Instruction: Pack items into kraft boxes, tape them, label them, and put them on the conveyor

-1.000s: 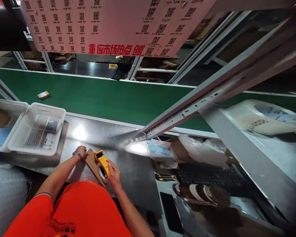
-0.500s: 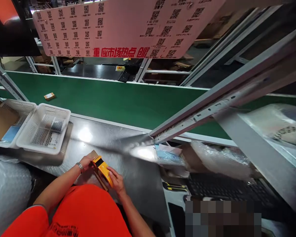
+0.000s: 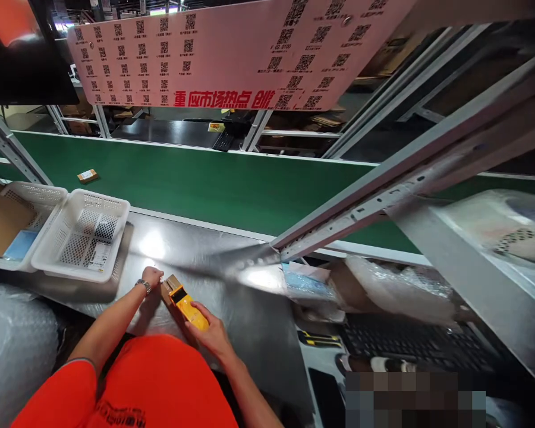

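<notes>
the right grip (image 3: pixel 211 333), a bare hand, is wrapped round a yellow tape dispenser (image 3: pixel 191 311), with the thumb along the near side and the fingers over the far side. the dispenser's dark front end points up and to the left, lying over a brown cardboard piece (image 3: pixel 173 282); whether the 2 touch is hard to tell. the cardboard is at the near part of the metal desk (image 3: pixel 249 309), just in front of the person's orange-red shirt (image 3: pixel 160 380), and slants from upper left to lower right, partly hidden by the dispenser.

the left grip (image 3: pixel 152 276) has its fingers curled in at the cardboard's upper left end; i cannot tell whether it pinches anything. a metal-banded watch (image 3: pixel 144 285) sits on that wrist.

to the left, 2 white plastic baskets stand side by side: the right basket (image 3: pixel 71 272) shows a white label at its bottom, and the left basket (image 3: pixel 33 195) holds a flat blue item (image 3: pixel 20 245). behind the desk runs a green belt (image 3: pixel 196 184) with 1 small parcel (image 3: pixel 88 176) on it. a pink board (image 3: pixel 232 53) printed with qr codes hangs above. to the right are a black keyboard (image 3: pixel 419 342), a yellow and black tool (image 3: pixel 318 339) and clear plastic wrapping (image 3: pixel 396 291).
</notes>
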Available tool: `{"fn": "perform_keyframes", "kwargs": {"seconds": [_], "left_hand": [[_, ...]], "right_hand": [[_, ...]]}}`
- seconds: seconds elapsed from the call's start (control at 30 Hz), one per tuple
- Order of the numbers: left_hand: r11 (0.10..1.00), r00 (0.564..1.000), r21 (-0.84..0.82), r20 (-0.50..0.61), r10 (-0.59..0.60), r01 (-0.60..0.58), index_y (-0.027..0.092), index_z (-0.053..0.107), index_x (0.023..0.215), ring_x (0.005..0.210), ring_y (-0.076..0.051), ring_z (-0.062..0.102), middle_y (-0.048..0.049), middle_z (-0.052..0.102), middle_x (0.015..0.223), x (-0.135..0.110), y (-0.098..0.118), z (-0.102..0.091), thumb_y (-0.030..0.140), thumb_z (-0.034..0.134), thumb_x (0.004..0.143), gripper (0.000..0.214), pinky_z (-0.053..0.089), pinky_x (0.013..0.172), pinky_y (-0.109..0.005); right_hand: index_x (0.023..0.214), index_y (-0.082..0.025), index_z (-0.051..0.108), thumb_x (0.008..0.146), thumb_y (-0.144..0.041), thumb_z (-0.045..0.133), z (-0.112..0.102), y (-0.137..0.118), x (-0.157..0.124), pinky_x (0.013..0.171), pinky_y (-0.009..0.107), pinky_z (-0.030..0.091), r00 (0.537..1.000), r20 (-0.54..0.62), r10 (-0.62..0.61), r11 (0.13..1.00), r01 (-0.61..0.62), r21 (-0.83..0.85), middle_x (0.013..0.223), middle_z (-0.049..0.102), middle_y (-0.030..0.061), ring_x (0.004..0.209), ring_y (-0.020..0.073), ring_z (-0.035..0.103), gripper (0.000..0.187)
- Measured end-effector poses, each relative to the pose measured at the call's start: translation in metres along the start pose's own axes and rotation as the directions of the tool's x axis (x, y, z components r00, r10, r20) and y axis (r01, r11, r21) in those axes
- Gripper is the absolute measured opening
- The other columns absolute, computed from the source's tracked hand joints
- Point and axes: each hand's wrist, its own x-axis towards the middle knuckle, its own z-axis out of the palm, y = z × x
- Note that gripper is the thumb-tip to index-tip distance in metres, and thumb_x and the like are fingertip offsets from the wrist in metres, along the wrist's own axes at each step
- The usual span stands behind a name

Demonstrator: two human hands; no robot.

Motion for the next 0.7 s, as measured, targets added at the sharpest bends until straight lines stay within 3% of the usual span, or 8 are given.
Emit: {"fn": "perform_keyframes", "kwargs": {"seconds": [0.13, 0.27, 0.33, 0.43, 0.5, 0.57, 0.63, 0.7], "left_hand": [[0.985, 0.997, 0.163, 0.058, 0.047, -0.056, 0.016, 0.076, 0.100, 0.101, -0.020, 0.076, -0.0047, 0.080, 0.105, 0.017, 0.001, -0.012, 0.045, 0.071, 0.109, 0.031, 0.062, 0.098, -0.041], [0.941, 0.982, 0.299, 0.143, 0.121, -0.159, 0.016, 0.082, 0.101, 0.111, -0.025, 0.076, -0.0103, 0.082, 0.111, 0.011, -0.003, -0.010, 0.034, 0.071, 0.106, 0.022, 0.057, 0.101, -0.038], [0.914, 0.977, 0.354, 0.140, 0.159, -0.200, 0.016, 0.084, 0.114, 0.125, -0.030, 0.073, -0.0167, 0.080, 0.129, 0.008, -0.004, -0.010, 0.030, 0.073, 0.102, 0.022, 0.053, 0.106, -0.038], [0.885, 0.974, 0.408, 0.103, 0.200, -0.225, 0.015, 0.072, 0.148, 0.139, -0.035, 0.065, -0.0231, 0.066, 0.155, 0.008, -0.003, -0.015, 0.029, 0.075, 0.098, 0.052, 0.049, 0.113, -0.040], [0.878, 0.971, 0.415, 0.118, 0.208, -0.238, 0.012, 0.073, 0.146, 0.133, -0.032, 0.068, -0.0226, 0.071, 0.148, 0.009, -0.003, -0.015, 0.034, 0.066, 0.106, 0.047, 0.050, 0.110, -0.038], [0.880, 0.966, 0.406, 0.171, 0.193, -0.247, 0.011, 0.084, 0.123, 0.117, -0.029, 0.074, -0.0183, 0.081, 0.123, 0.008, -0.004, -0.011, 0.044, 0.055, 0.112, 0.045, 0.052, 0.101, -0.036], [0.884, 0.961, 0.399, 0.225, 0.162, -0.243, 0.014, 0.087, 0.102, 0.101, -0.028, 0.076, -0.0147, 0.083, 0.101, 0.006, -0.007, -0.003, 0.055, 0.056, 0.111, 0.053, 0.053, 0.090, -0.035], [0.888, 0.962, 0.401, 0.239, 0.133, -0.223, 0.015, 0.087, 0.097, 0.094, -0.027, 0.076, -0.0147, 0.083, 0.096, 0.002, -0.010, 0.005, 0.060, 0.059, 0.108, 0.054, 0.051, 0.084, -0.034]], "right_hand": [[0.134, -0.021, 0.082, 0.075, -0.051, 0.080, 0.004, -0.002, 0.000, 0.082, 0.042, 0.070, 0.997, -0.057, 0.059, 0.998, -0.060, -0.005, 0.107, 0.090, 0.0087, 0.087, 0.0301, 0.084, 0.066], [0.133, -0.021, 0.082, 0.073, -0.051, 0.078, 0.008, 0.001, 0.007, 0.086, 0.043, 0.070, 0.995, -0.058, 0.078, 0.997, -0.079, -0.006, 0.112, 0.090, 0.0097, 0.092, 0.0314, 0.086, 0.066], [0.131, -0.023, 0.083, 0.073, -0.051, 0.078, 0.008, 0.002, 0.008, 0.088, 0.045, 0.070, 0.995, -0.070, 0.075, 0.997, -0.076, -0.010, 0.117, 0.090, 0.0103, 0.095, 0.0324, 0.086, 0.065], [0.130, -0.022, 0.083, 0.073, -0.051, 0.077, 0.007, 0.005, 0.007, 0.087, 0.046, 0.070, 0.995, -0.084, 0.061, 0.998, -0.063, -0.015, 0.113, 0.090, 0.0109, 0.092, 0.0325, 0.085, 0.065], [0.130, -0.019, 0.082, 0.073, -0.050, 0.077, 0.006, 0.008, 0.005, 0.084, 0.045, 0.070, 0.995, -0.089, 0.052, 0.998, -0.055, -0.024, 0.110, 0.090, 0.0117, 0.088, 0.0315, 0.084, 0.066], [0.130, -0.018, 0.082, 0.074, -0.051, 0.076, 0.005, 0.011, 0.003, 0.083, 0.045, 0.070, 0.994, -0.097, 0.041, 0.999, -0.044, -0.030, 0.111, 0.090, 0.0131, 0.087, 0.0310, 0.084, 0.066], [0.129, -0.018, 0.083, 0.073, -0.051, 0.077, 0.005, 0.013, 0.002, 0.082, 0.044, 0.070, 0.995, -0.098, 0.031, 0.999, -0.034, -0.026, 0.113, 0.090, 0.0134, 0.087, 0.0308, 0.083, 0.065], [0.130, -0.020, 0.082, 0.073, -0.050, 0.077, 0.006, 0.012, 0.004, 0.080, 0.043, 0.069, 0.996, -0.090, 0.016, 0.999, -0.019, -0.033, 0.112, 0.090, 0.0122, 0.085, 0.0300, 0.083, 0.064]]}}
